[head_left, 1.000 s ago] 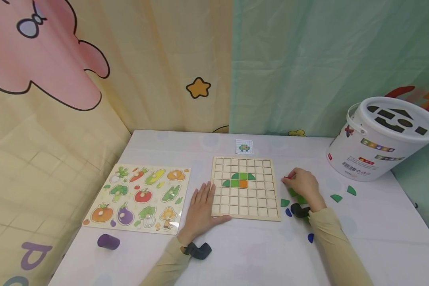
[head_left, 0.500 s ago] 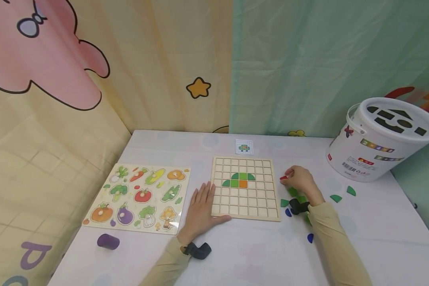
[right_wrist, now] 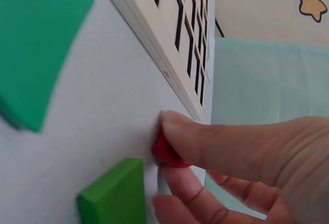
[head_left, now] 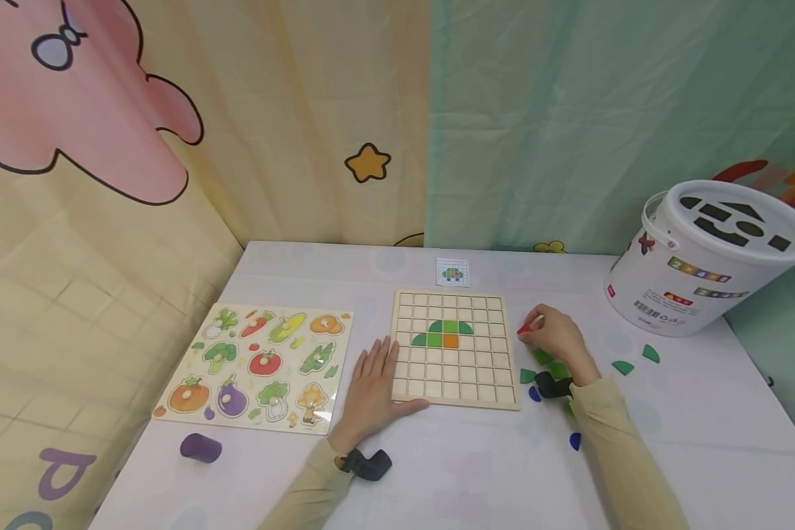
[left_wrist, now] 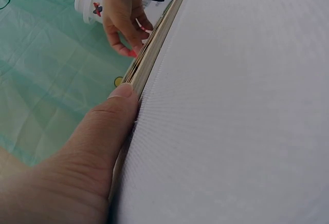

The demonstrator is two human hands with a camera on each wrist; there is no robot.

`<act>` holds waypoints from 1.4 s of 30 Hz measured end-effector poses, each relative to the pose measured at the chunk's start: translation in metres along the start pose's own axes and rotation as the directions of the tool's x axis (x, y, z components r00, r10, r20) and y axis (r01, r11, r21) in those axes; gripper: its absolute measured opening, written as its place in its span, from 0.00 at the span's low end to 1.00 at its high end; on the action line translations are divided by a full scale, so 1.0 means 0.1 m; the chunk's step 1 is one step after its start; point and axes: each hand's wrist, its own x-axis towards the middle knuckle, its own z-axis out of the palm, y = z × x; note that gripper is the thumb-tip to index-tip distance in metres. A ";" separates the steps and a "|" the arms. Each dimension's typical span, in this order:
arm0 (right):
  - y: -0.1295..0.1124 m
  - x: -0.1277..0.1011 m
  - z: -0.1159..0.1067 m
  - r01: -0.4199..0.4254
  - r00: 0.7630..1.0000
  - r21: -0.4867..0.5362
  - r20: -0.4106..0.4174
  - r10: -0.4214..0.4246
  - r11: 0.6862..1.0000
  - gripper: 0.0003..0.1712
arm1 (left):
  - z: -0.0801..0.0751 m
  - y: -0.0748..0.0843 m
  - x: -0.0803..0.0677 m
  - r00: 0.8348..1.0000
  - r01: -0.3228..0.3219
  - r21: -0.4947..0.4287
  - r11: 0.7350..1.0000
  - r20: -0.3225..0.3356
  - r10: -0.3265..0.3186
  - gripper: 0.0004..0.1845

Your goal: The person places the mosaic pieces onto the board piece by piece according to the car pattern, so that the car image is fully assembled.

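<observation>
A wooden grid board (head_left: 452, 375) lies mid-table, with green pieces and an orange square (head_left: 450, 341) set in its upper middle cells. My left hand (head_left: 371, 390) rests at the board's lower left corner, fingers straight, thumb along the near edge. In the left wrist view that thumb (left_wrist: 97, 131) touches the board's side. Off the board's right edge, my right hand (head_left: 556, 338) pinches a small red piece (right_wrist: 169, 152) between thumb and fingers. Its full shape is partly covered. Beneath and around this hand lie green pieces (head_left: 558, 369) and blue half-round pieces (head_left: 575, 441).
A vegetable peg puzzle (head_left: 285, 427) lies on the left, with a purple cylinder (head_left: 201, 447) in front of it. Behind the grid board is a small pattern card (head_left: 453, 272). A white bucket (head_left: 702, 272) stands at the back right; two green quarter-round pieces (head_left: 623, 366) lie before it.
My right hand has shifted slightly left toward the board with the red piece, which now shows more clearly at the fingertips. The left hand has stayed in place.
</observation>
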 end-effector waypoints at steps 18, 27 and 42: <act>-0.38 -0.12 0.38 0.310 0.950 0.063 -0.050 -0.307 0.949 0.08 | -0.01 0.01 0.01 1.000 0.011 -0.009 1.000 0.011 -0.011 0.61; -0.50 -0.09 0.57 0.388 0.922 0.065 -0.044 -0.386 0.920 0.04 | 0.00 0.00 0.01 0.999 0.024 -0.003 1.000 0.033 -0.024 0.62; -0.57 -0.07 0.58 0.308 0.950 -0.059 -0.033 -0.310 0.950 0.06 | -0.01 0.00 0.00 1.000 0.017 0.009 1.000 0.023 -0.017 0.61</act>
